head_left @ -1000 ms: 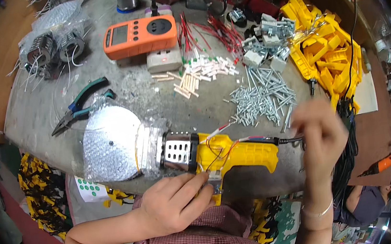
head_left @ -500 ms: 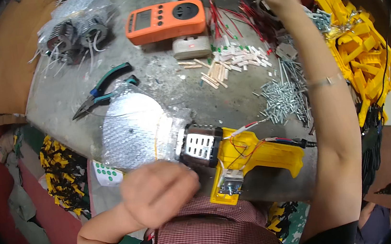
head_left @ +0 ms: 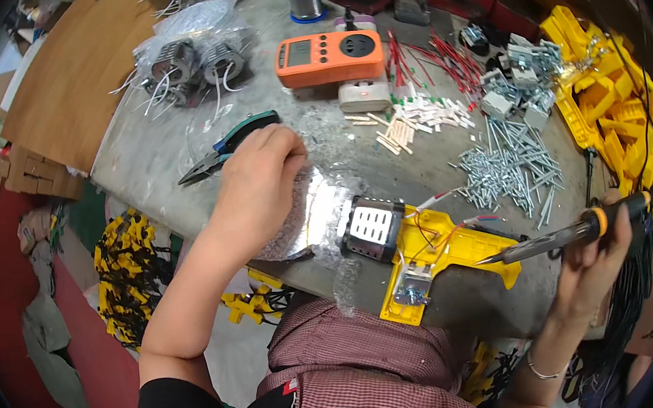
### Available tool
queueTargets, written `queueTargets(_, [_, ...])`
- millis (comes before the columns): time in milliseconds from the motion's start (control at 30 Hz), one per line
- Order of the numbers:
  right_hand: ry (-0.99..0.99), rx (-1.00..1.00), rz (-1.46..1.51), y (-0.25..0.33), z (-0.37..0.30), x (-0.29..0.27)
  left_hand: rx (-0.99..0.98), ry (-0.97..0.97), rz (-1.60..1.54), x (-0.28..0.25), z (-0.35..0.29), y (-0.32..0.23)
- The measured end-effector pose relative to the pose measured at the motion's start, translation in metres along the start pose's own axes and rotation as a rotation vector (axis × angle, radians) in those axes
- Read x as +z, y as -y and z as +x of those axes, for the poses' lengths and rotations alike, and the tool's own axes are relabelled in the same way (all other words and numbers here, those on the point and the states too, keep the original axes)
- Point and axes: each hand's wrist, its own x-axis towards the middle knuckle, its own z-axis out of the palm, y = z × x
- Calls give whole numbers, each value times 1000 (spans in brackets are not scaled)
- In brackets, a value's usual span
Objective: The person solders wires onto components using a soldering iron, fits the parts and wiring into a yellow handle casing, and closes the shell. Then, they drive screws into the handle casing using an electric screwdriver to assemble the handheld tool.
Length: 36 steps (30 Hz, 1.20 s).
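Note:
My right hand [head_left: 591,262] grips a soldering iron [head_left: 579,231] by its black and orange handle. The iron's tip points left, over the handle end of an open yellow plastic housing [head_left: 449,250]. Red, white and blue wires and a metal switch-like part [head_left: 414,283] show inside the housing. Its black and silver vented barrel [head_left: 371,229] joins a shiny part in bubble wrap [head_left: 315,213]. My left hand [head_left: 259,175] is above that wrap, fingers curled together beside the pliers [head_left: 231,146]; whatever they pinch is hidden. The pliers' lower handle is partly covered by the hand.
An orange meter [head_left: 330,58] stands on a white socket block [head_left: 363,96]. Behind it is a solder spool [head_left: 306,5]. Screws [head_left: 511,167], white sleeves [head_left: 433,114] and red wires [head_left: 451,61] lie at right, with yellow housings [head_left: 613,107] beyond. Wrapped metal cylinders [head_left: 193,62] sit far left.
My right hand has come back from the far right and now holds the soldering iron over the housing. My left hand has moved up and forward to the pliers. The view has shifted.

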Motion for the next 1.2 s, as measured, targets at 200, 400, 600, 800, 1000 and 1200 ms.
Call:
queueTargets(200, [79, 30, 6, -26, -18, -16, 148, 68, 22, -1, 3, -10])
queueTargets(400, [27, 38, -18, -39, -22, -19, 112, 37, -255, -41, -15, -59])
queueTargets(600, [70, 19, -150, -40, -25, -5, 329, 201, -228, -19, -21, -77])
queueTargets(800, [123, 20, -212, -42, -27, -3, 385, 171, -117, -14, -19, -76])
queueTargets(1000, [132, -3, -286, -42, -31, -2, 388, 155, -126, -13, -19, -76])
queueTargets(1200, [148, -17, -284, -44, -32, -1, 398, 164, -136, -12, -19, -76])
